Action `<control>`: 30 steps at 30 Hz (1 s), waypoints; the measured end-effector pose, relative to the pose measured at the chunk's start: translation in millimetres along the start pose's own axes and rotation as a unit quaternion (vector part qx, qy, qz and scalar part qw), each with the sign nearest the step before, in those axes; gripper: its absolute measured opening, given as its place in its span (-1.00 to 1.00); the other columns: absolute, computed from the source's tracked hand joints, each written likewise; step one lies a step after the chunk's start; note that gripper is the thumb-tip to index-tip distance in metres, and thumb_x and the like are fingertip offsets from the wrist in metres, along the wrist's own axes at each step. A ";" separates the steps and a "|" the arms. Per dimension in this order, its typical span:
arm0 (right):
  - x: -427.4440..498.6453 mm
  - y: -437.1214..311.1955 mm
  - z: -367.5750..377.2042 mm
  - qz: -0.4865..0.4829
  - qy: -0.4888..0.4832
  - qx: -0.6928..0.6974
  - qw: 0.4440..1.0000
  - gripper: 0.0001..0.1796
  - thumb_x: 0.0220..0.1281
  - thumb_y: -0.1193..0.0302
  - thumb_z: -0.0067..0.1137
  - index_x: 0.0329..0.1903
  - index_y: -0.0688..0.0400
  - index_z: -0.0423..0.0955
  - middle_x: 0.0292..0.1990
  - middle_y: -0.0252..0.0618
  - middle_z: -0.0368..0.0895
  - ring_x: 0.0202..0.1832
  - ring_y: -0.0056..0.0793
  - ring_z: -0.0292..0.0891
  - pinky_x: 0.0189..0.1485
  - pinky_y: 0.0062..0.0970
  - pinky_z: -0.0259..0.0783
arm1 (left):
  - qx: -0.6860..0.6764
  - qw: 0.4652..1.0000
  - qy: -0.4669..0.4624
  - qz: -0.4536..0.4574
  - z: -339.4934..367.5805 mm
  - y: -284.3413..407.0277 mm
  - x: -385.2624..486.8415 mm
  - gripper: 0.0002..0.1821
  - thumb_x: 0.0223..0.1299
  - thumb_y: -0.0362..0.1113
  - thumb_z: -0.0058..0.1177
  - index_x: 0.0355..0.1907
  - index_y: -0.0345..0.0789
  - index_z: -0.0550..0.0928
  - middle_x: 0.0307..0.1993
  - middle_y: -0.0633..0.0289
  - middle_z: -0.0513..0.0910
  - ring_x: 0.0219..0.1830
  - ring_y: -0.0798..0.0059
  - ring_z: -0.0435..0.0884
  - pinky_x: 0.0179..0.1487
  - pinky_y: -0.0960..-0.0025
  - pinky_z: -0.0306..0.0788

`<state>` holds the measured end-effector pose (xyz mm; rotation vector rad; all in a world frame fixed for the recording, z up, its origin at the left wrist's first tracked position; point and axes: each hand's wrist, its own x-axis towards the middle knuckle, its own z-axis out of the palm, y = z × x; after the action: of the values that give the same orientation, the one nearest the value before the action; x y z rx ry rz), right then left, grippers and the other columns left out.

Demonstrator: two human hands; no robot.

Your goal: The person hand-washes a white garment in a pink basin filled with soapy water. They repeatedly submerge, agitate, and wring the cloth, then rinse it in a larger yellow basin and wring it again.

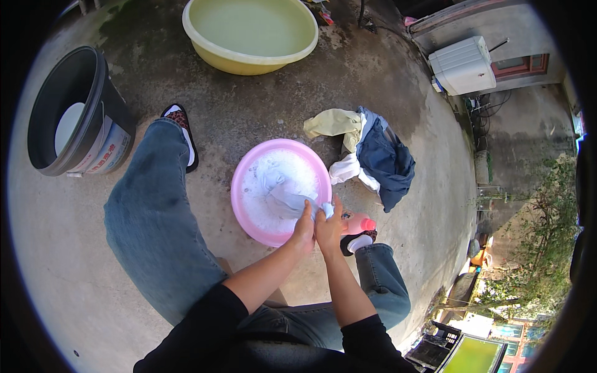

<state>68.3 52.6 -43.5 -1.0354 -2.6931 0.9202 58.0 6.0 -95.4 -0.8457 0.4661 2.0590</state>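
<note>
My left hand [305, 228] and my right hand [328, 226] are side by side at the right rim of a pink plastic basin [236, 200]. Both grip a wet pale blue-white cloth [291, 202], which trails from my fingers into the basin. White suds [254, 175] cover the water there, and part of the cloth lies among them. Just right of my right hand is a pink bottle with a red cap [357, 224], near my foot. Beyond the basin to the right, a pile of clothes lies on the concrete, with dark blue [385, 161], pale yellow-green and white pieces.
A large yellow tub [249, 65] of cloudy water stands at the top. At the left is a black bucket [100, 93] with something white inside. My slippered feet flank the pink basin. A white appliance [461, 65] stands by the wall, and plants [536, 242] grow at the right.
</note>
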 end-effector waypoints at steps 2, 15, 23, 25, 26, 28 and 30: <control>-24.0 -9.9 -10.9 -0.182 -0.038 -0.083 0.979 -0.55 0.07 0.31 0.21 0.06 0.11 0.43 -0.13 0.08 0.48 -0.19 0.02 0.54 -0.16 -0.24 0.47 | -0.123 0.978 -0.123 -0.117 -13.0 24.4 8.9 -0.27 0.37 0.27 -0.29 0.18 -0.40 0.38 0.11 0.03 0.51 0.14 0.25 0.51 0.25 0.20 0.37; -3.4 -16.9 9.6 -0.101 0.011 -0.139 0.985 -0.59 0.02 0.12 0.25 -0.48 0.28 0.58 -0.47 -0.01 0.58 -0.44 0.04 0.56 -0.35 -0.13 0.45 | -0.058 0.997 0.049 0.006 -22.8 27.4 17.2 -0.66 0.21 0.05 0.18 -0.36 -0.16 0.49 -0.46 0.43 0.44 -0.44 0.67 0.41 -0.40 0.52 0.35; 43.7 48.4 8.5 0.194 -0.002 0.020 0.981 -0.51 0.23 0.08 0.14 -0.40 0.35 0.59 -0.50 -0.10 0.64 -0.44 -0.28 0.62 -0.38 -0.26 0.46 | -0.090 0.994 0.045 0.031 -6.1 27.6 -0.7 -0.60 0.25 0.11 0.10 -0.15 -0.17 0.47 -0.37 0.38 0.45 -0.31 0.58 0.41 -0.22 0.37 0.43; 55.7 51.4 -1.4 0.251 0.002 0.196 0.948 -0.52 0.35 0.08 0.03 -0.12 0.31 0.58 -0.32 -0.18 0.66 -0.32 -0.38 0.61 -0.24 -0.33 0.50 | -0.123 0.985 -0.010 0.117 1.8 40.0 -0.6 -0.52 0.23 0.17 0.09 -0.05 -0.17 0.45 -0.24 0.34 0.50 -0.16 0.53 0.46 -0.03 0.25 0.45; 54.3 49.2 -6.0 0.220 -0.037 0.300 0.928 -0.54 0.38 0.12 0.01 -0.05 0.31 0.54 -0.24 -0.18 0.64 -0.26 -0.39 0.60 -0.19 -0.34 0.49 | -0.150 0.982 -0.057 0.098 -1.5 49.0 -2.4 -0.41 0.18 0.26 0.07 0.04 -0.16 0.43 -0.03 0.25 0.52 0.03 0.40 0.50 0.17 0.13 0.37; 36.7 38.7 -11.3 0.113 -0.123 0.506 0.846 -0.56 0.43 0.19 -0.04 0.10 0.30 0.46 -0.07 -0.18 0.59 -0.13 -0.40 0.58 -0.08 -0.37 0.47 | -0.128 0.984 -0.126 -0.016 -2.2 55.7 -1.0 -0.32 0.18 0.30 0.05 0.12 -0.19 0.39 0.07 0.16 0.49 0.14 0.30 0.46 0.24 0.09 0.32; 4.1 23.5 -8.0 0.062 -0.201 0.485 0.849 -0.64 0.38 0.47 -0.02 0.18 0.25 0.43 0.10 -0.18 0.49 0.08 -0.43 0.45 0.17 -0.48 0.33 | -0.098 0.977 -0.172 -0.085 -6.6 52.7 1.6 -0.14 0.16 0.33 0.02 0.30 -0.27 0.25 0.26 0.01 0.36 0.28 0.11 0.36 0.37 0.06 0.19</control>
<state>81.1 73.0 -51.1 -0.7981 -1.8545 2.3649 17.0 -27.4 -100.0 -0.5994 0.0010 2.0561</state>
